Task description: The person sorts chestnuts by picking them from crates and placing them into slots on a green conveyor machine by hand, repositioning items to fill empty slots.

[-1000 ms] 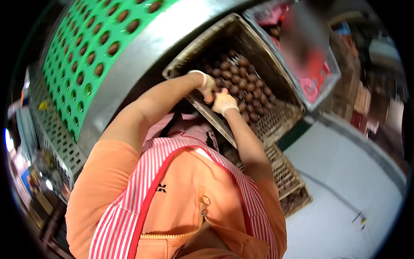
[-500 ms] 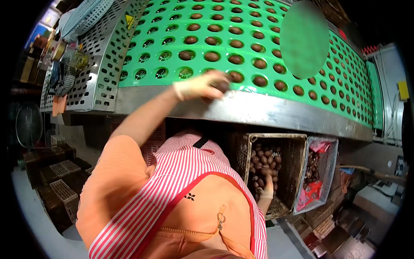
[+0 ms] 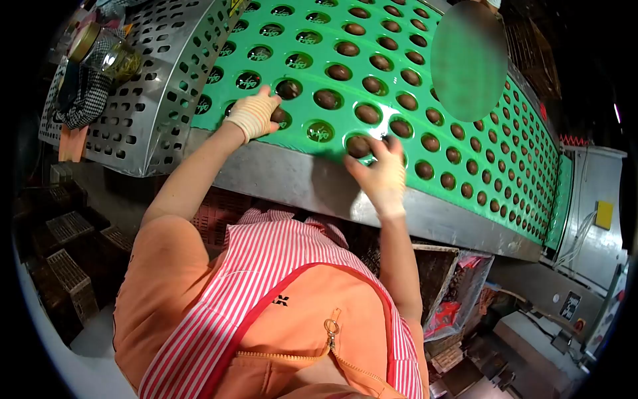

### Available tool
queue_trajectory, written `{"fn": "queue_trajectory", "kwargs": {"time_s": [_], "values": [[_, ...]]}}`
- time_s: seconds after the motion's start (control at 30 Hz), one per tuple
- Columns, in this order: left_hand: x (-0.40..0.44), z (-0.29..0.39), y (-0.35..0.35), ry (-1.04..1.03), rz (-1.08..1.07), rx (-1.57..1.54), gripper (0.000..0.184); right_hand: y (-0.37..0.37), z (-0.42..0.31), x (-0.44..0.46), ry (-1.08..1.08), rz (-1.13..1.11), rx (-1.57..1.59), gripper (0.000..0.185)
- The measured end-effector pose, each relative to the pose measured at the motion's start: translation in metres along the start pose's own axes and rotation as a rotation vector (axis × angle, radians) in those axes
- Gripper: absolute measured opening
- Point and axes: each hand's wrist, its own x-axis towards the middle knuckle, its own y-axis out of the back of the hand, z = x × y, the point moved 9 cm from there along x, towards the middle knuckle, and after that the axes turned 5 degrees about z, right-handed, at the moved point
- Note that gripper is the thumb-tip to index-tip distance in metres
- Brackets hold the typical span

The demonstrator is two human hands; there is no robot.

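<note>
My left hand (image 3: pixel 254 117), in a pale banded glove, reaches to the front row of the green cup belt (image 3: pixel 302 147). Its thumb and fingers close round a dark brown egg (image 3: pixel 282 120) sitting in a cup. Farther right my right hand (image 3: pixel 383 174), gloved alike, leans over the belt's front edge. Thumb and forefinger are around another brown egg (image 3: pixel 357 145); the palm and other fingers hide the cup beside it. Between the hands lies an empty cup (image 3: pixel 320 131). Brown eggs (image 3: pixel 328 100) fill many cups behind, while cups at the left are empty.
A metal rail (image 3: pixel 266 169) runs along the belt's front. At the left stands a perforated metal guard (image 3: pixel 163 100) with a glass jar (image 3: pixel 109 56) and checked cloth. Below right are a brown crate (image 3: pixel 435 263) and a grey crate (image 3: pixel 475 286) with red plastic.
My right hand has come up from the egg crate to the belt's edge. My left hand has moved left along the front row. The view has shifted, and the crate's eggs are now hidden.
</note>
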Motion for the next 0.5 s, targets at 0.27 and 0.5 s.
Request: {"fn": "queue_trajectory", "kwargs": {"time_s": [0.27,0.5], "values": [[0.061,-0.048,0.029,-0.061,0.472,-1.327,0.022,-0.087,-0.003,0.081,0.074,-0.333,-0.270,0.052],[0.124,-0.018,0.012,-0.055,0.519,-0.314,0.042,-0.088,-0.079,0.230,0.280,-0.008,-0.263,0.048]]}}
